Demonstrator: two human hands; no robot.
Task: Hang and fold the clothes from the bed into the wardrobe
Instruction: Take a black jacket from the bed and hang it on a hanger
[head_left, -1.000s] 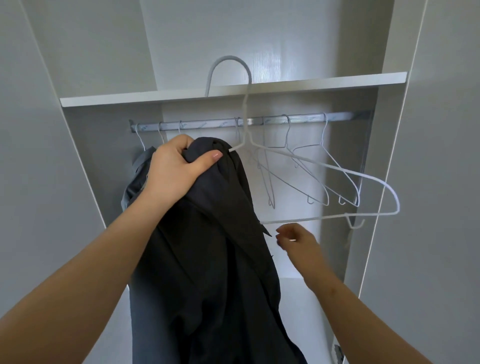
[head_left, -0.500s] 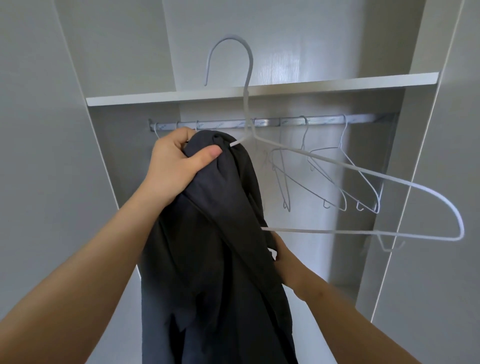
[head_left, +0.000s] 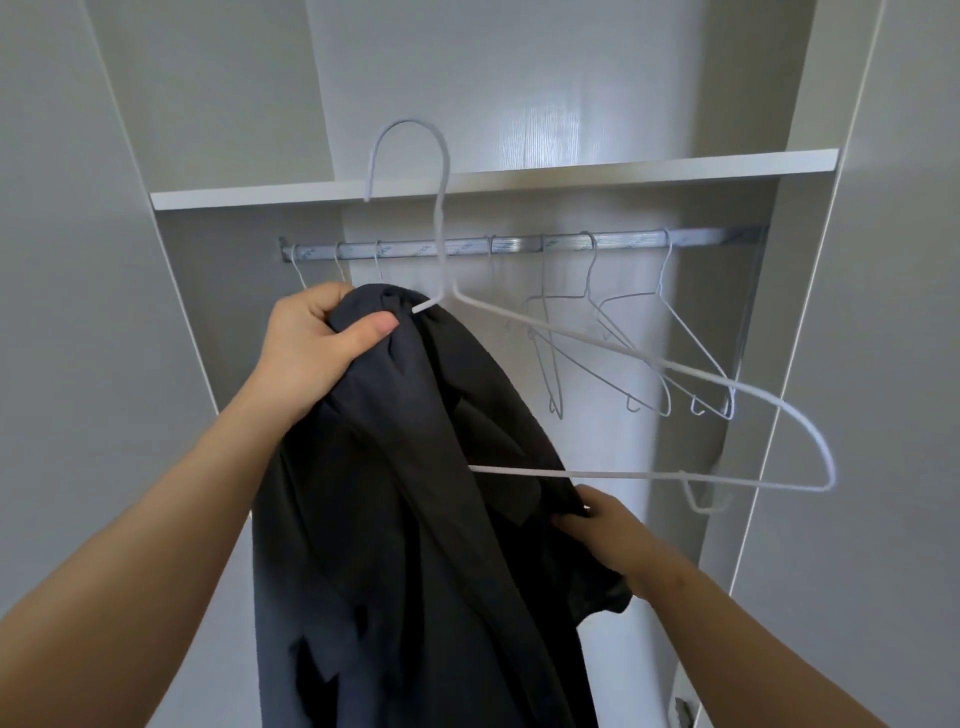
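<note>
1. The likeliest slip, as I judged it, was the dark garment (head_left: 415, 493) sliding off the white wire hanger (head_left: 623, 474). Only the hanger's left arm was buried in the cloth, while the right arm and bottom bar stood bare. Loosening the upper grip before the right shoulder was seated could have let the whole weight drop toward the wardrobe floor.
2. A second risk was the thin wire twisting. The garment hung bunched on one side, so a hard pull from below could have tipped the hanger and shed the cloth.
3. The hook rose in front of the shelf (head_left: 519, 179), above the rail (head_left: 519, 244). Empty hangers (head_left: 589, 280) crowded the rail just behind, so hooking on could have snagged or tangled with them.
4. The left hand (head_left: 311, 353) was closed round the gathered top of the garment, with the thumb pressed flat across the fabric. The hanger's left end vanished into that bundle just right of the thumb.
5. The right hand (head_left: 602, 525) sat lower and to the right, below the bottom bar, pinching a loose edge of the garment. Its fingertips were mostly hidden by cloth.
6. The garment hung between the two hands, near the viewer and in front of the open wardrobe. Most of it fell straight down from the left hand, and it was not yet on the rail.
</note>
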